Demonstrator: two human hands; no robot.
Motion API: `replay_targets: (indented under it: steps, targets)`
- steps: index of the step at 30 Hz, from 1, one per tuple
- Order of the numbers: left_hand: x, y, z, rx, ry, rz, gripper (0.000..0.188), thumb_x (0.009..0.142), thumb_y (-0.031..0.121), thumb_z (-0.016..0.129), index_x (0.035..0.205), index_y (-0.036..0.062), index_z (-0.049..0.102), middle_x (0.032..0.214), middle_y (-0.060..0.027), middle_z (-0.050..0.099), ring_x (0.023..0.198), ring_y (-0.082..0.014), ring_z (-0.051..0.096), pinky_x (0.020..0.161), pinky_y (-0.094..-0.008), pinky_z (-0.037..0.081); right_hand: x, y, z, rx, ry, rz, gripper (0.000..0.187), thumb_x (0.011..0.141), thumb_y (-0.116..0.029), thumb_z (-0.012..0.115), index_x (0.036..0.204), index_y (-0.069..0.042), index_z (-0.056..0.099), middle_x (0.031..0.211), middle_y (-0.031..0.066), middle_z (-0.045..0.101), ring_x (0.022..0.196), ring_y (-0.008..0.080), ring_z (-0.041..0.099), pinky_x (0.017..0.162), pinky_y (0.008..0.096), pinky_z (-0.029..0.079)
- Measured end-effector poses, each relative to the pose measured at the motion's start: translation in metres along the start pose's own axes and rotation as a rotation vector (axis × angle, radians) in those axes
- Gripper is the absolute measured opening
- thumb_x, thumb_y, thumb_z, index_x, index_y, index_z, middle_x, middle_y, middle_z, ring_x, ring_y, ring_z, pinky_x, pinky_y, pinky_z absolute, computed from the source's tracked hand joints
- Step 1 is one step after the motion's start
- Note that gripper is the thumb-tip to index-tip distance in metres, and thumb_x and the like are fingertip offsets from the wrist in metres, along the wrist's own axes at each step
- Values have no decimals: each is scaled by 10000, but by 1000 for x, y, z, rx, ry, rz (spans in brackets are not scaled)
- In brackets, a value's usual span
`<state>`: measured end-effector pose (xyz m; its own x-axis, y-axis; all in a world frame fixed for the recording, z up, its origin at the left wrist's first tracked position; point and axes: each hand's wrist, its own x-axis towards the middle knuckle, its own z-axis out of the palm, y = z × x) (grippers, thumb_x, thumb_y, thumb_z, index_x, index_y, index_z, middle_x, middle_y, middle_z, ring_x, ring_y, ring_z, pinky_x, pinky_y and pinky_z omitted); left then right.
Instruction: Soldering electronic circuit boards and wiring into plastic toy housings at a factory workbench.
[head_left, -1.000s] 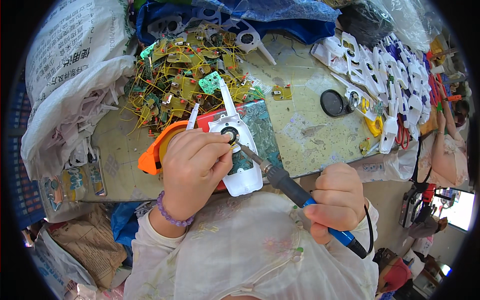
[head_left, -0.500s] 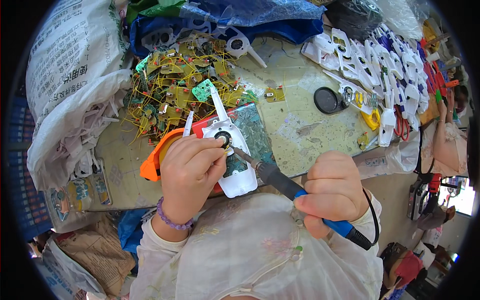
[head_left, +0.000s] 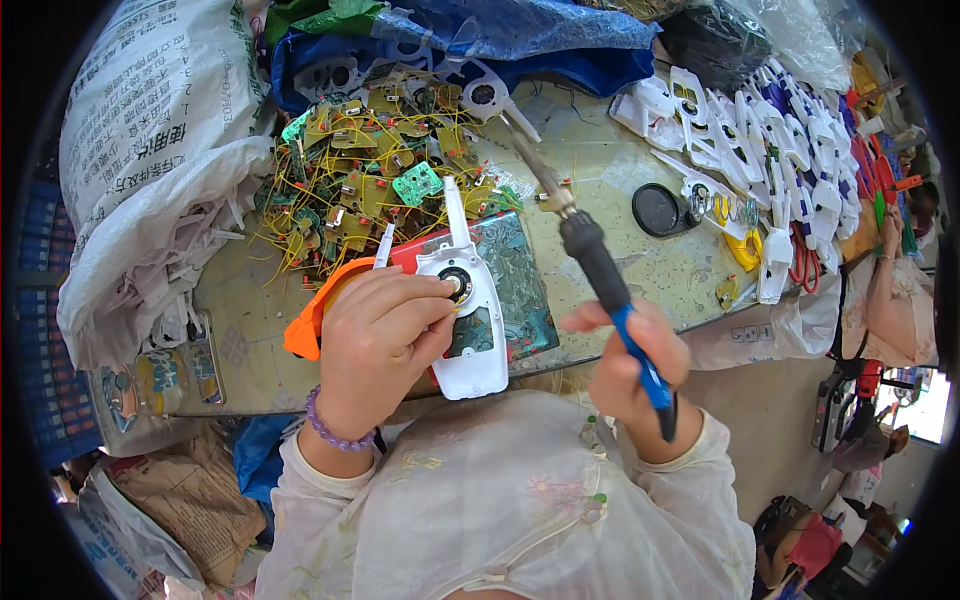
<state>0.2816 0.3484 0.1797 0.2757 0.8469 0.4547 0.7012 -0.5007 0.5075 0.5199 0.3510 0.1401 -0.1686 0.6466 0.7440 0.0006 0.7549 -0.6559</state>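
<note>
In my right hand (head_left: pixel 640 365) is a soldering iron (head_left: pixel 600 265) with a black and blue handle, its metal tip raised and pointing up and left over the table. My left hand (head_left: pixel 385 325) is closed in a pinch at the round black speaker (head_left: pixel 457 283). Whatever those fingertips hold is too small to make out. Around the speaker is a white plastic shell (head_left: pixel 475 370) with a narrow handle, lying on a red-rimmed glassy pad (head_left: pixel 525 290). An orange holder (head_left: pixel 305 325) stands beside my left hand, partly hidden by it.
Circuit boards with yellow wires (head_left: pixel 350 180) are heaped at the back left, near a white woven sack (head_left: pixel 150 200). A black round lid (head_left: pixel 660 208) lies at right, before several white shells (head_left: pixel 740 140). Red scissors (head_left: pixel 803 265) lie near them. Another person's arm (head_left: pixel 885 290) shows far right.
The soldering iron has left the speaker, its tip swinging up and away to the right. My right hand has turned and its grip has shifted. My left hand stays at the speaker.
</note>
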Motion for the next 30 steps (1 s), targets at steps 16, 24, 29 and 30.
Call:
replay_targets:
  steps: [16, 24, 29, 30]
  targets:
    - [-17, 8, -25, 82, 79, -66, 175, 726, 44, 749, 885, 104, 704, 811, -23, 642, 777, -201, 618, 891, -454, 452, 14, 26, 20, 33, -20, 118, 362, 979, -306, 520, 1236, -52, 496, 1066, 156, 678, 955, 266, 688, 1108, 561, 207]
    - [-7, 20, -10, 96, 31, -74, 144, 720, 50, 756, 842, 103, 699, 755, -6, 616, 728, -192, 595, 885, -412, 404, 7, 11, -2, -28, -18, 47, 362, 980, -322, 513, 1233, -64, 485, 993, 152, 680, 918, 267, 672, 1072, 549, 274]
    - [-6, 22, -7, 139, -3, -143, 118, 704, 54, 742, 797, 92, 680, 776, -7, 612, 767, -192, 584, 898, -404, 382, 4, -2, -20, -103, -55, 3, 349, 970, -350, 521, 1165, -61, 532, 930, 124, 680, 785, 238, 619, 932, 484, 398]
    - [-6, 23, -7, 138, 5, -152, 117, 691, 53, 734, 778, 90, 665, 791, -9, 616, 791, -194, 588, 891, -404, 381, 2, -7, -26, -124, -87, 1, 332, 963, -350, 531, 1122, -60, 558, 886, 102, 667, 732, 230, 590, 826, 440, 421]
